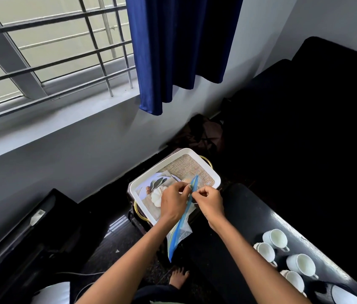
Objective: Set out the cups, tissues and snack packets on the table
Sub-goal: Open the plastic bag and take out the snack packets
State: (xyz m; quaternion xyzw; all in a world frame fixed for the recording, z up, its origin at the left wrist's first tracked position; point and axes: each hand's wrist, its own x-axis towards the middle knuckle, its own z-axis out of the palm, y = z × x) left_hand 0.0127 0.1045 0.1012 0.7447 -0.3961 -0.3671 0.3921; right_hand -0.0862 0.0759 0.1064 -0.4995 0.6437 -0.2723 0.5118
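A clear plastic bag with a blue zip strip [182, 224] hangs edge-on over a white tray. My left hand [174, 200] and my right hand [209, 199] both pinch its top edge from either side, just above the tray [213, 170]. The tray has a printed base and gold handles. What is inside the bag is not visible. Several white cups [276, 238] lie on their sides on the dark table [245, 207] at the lower right.
A dark sofa [304, 128] fills the right side behind the table. A dark bag [201, 132] sits on the floor by the wall. A barred window and a blue curtain [179, 51] are above. My bare foot [178, 277] stands below the plastic bag.
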